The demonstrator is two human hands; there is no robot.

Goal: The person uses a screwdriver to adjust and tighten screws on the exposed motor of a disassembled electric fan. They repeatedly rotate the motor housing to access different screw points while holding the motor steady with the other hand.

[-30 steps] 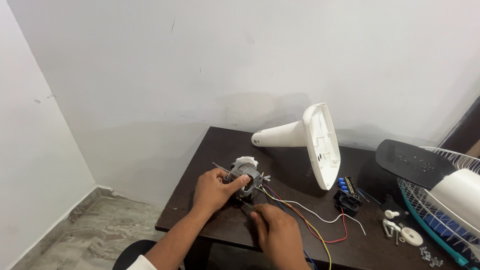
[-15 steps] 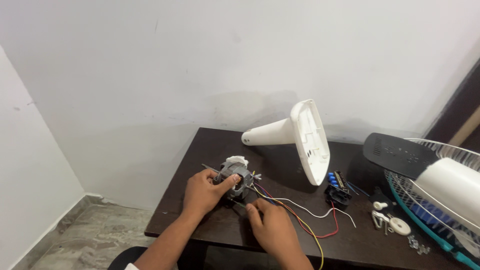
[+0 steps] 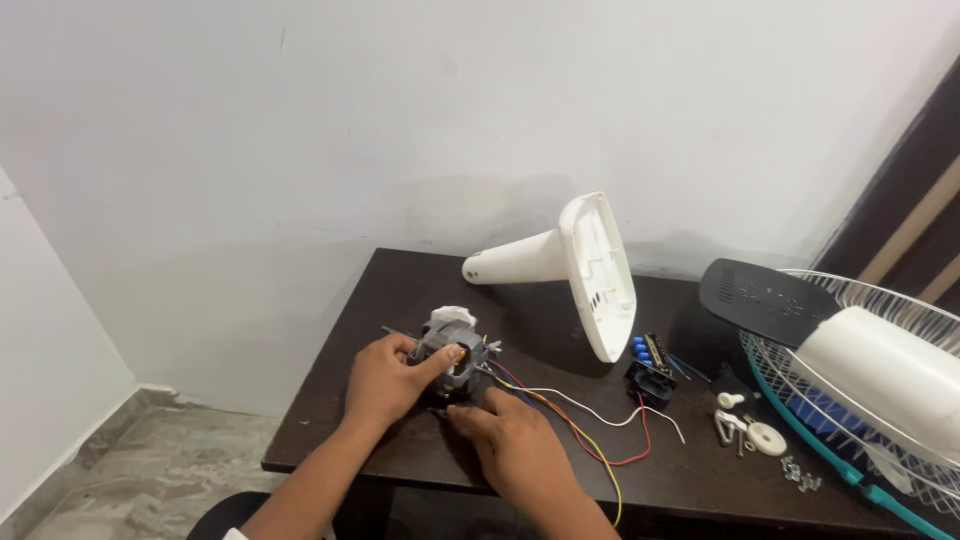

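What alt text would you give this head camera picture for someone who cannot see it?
Two bare hands, left hand and right hand, hold a small grey fan motor trailing coloured wires on a dark table. A white fan base lies tipped over behind; a fan grille sits right.

The motor [image 3: 452, 352] was dull grey cast metal, the fan base [image 3: 570, 262] smooth glossy white plastic, my desk [image 3: 400, 290] matt dark wood.

White fan base [image 3: 585, 270]; wire guard [image 3: 880, 400]
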